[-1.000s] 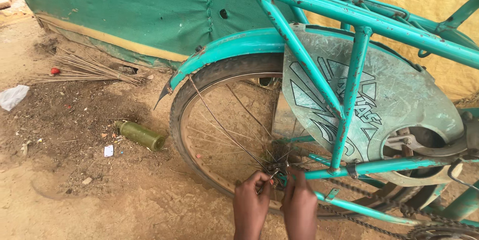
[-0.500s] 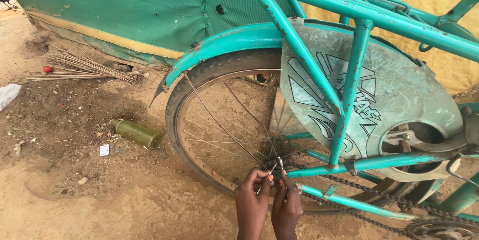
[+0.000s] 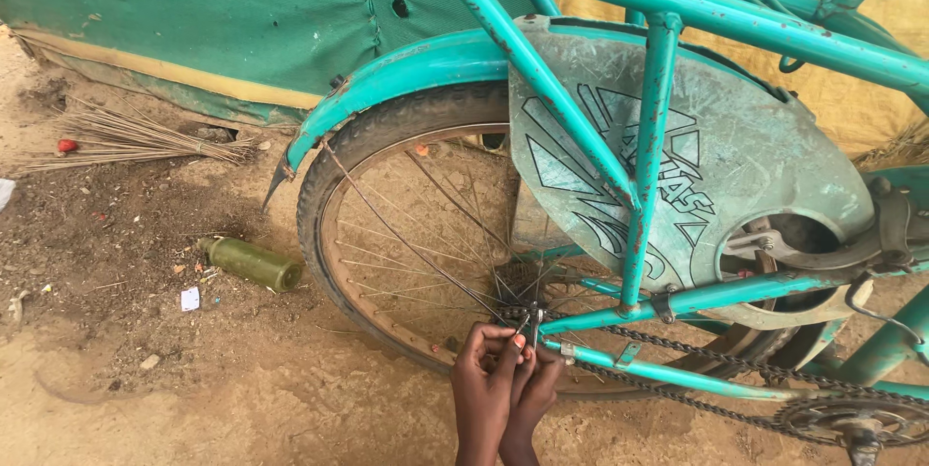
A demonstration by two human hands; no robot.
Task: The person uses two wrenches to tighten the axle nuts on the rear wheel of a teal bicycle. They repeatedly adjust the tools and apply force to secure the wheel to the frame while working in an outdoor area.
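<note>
Axle nut at the rear wheel hub sits low by the teal chainstay; left hand and right hand press together, fingers pinching it. Tight spokes could nip a knuckle if the grip slips. Beyond, dusty bare ground, a green bottle, twig broom, green tarp

Left hand and right hand pressing closer together than before, fingertips now curling onto small metal tool at wheel hub just above them.
</note>
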